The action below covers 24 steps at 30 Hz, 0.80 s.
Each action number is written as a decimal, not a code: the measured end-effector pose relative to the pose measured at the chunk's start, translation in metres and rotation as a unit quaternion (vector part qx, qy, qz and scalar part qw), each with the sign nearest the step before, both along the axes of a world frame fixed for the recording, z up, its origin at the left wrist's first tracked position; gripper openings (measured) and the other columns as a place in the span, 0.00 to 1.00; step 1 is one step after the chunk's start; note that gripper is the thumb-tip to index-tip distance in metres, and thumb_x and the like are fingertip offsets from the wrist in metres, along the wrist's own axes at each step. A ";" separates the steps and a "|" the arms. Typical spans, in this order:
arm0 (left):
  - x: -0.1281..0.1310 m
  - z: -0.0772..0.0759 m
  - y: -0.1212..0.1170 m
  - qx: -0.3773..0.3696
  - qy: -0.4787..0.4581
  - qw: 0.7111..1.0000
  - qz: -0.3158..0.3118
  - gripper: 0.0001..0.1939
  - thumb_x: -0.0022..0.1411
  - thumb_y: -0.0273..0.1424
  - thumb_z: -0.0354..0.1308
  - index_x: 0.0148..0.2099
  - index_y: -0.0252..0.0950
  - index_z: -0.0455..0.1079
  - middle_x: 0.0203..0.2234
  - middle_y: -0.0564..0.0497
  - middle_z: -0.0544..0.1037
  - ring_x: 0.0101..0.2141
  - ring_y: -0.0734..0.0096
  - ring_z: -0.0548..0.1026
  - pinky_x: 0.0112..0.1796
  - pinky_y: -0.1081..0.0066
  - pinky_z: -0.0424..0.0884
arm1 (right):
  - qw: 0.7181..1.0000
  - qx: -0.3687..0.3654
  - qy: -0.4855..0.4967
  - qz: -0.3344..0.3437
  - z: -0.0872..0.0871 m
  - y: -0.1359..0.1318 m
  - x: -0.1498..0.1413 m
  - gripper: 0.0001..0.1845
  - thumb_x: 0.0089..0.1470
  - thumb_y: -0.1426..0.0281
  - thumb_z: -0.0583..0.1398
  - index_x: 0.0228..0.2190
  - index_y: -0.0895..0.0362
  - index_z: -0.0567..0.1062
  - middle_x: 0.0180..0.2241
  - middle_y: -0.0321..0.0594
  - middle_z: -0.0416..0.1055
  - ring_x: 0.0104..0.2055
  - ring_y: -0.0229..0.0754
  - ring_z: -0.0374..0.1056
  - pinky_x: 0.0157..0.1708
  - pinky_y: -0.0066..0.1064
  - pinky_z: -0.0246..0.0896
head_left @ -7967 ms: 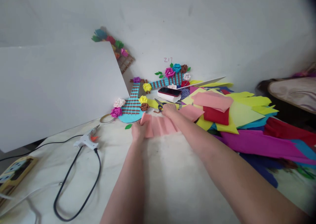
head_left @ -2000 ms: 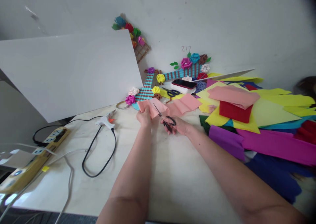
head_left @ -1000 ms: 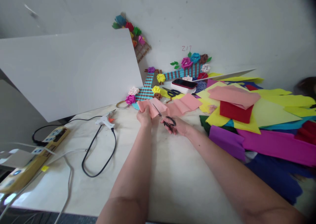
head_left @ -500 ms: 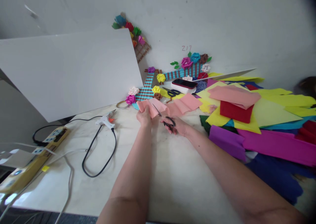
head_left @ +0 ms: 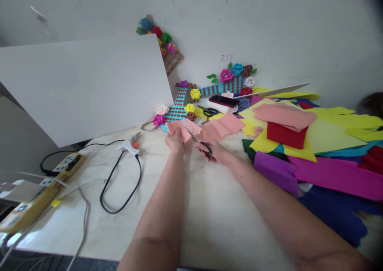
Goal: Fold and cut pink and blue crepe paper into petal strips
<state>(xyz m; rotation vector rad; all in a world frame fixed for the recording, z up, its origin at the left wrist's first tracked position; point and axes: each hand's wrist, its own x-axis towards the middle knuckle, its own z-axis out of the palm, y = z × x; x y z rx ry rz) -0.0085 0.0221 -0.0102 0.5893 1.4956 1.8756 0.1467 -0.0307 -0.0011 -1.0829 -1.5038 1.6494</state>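
A long strip of pink crepe paper [head_left: 221,126] stretches across the middle of the table, folded and creased. My left hand [head_left: 174,140] is closed on its left end, thumb on top. In my right hand [head_left: 214,152] is a pair of scissors [head_left: 205,144] with black handles, fingers through the loops. Their blades point up and left over the pink paper, beside the left hand. Whether the blades are cutting into the paper I cannot tell. Just behind the paper lies a turquoise and brown woven piece [head_left: 177,107] decorated with paper flowers.
A white glue gun [head_left: 128,146] with its black cord lies at left, near a yellow power strip [head_left: 56,179]. Coloured paper sheets [head_left: 329,135] pile up at right. Behind are a phone [head_left: 224,101], second scissors [head_left: 210,112] and a big white board [head_left: 98,87].
The scissors' handles have turned slightly in my right hand and look closer together. The left hand and the pink paper stay where they were.
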 end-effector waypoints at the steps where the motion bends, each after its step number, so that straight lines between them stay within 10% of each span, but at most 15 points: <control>1: 0.000 0.000 0.000 0.000 0.003 1.000 0.000 0.13 0.45 0.36 0.61 0.31 0.31 0.69 0.20 0.52 0.69 0.23 0.74 0.68 0.26 0.74 0.64 | 1.000 0.000 -0.004 -0.002 0.000 0.000 0.000 0.20 0.46 0.53 0.60 0.31 0.58 0.70 0.16 0.29 0.63 0.11 0.28 0.56 0.06 0.20 0.40; 24: 0.006 -0.002 0.000 0.035 -0.005 0.998 -0.053 0.14 0.45 0.37 0.62 0.31 0.31 0.68 0.23 0.51 0.70 0.24 0.74 0.69 0.25 0.74 0.65 | 1.000 -0.018 0.013 0.016 0.009 0.000 0.002 0.25 0.43 0.50 0.60 0.32 0.59 0.68 0.16 0.31 0.65 0.13 0.30 0.60 0.05 0.19 0.43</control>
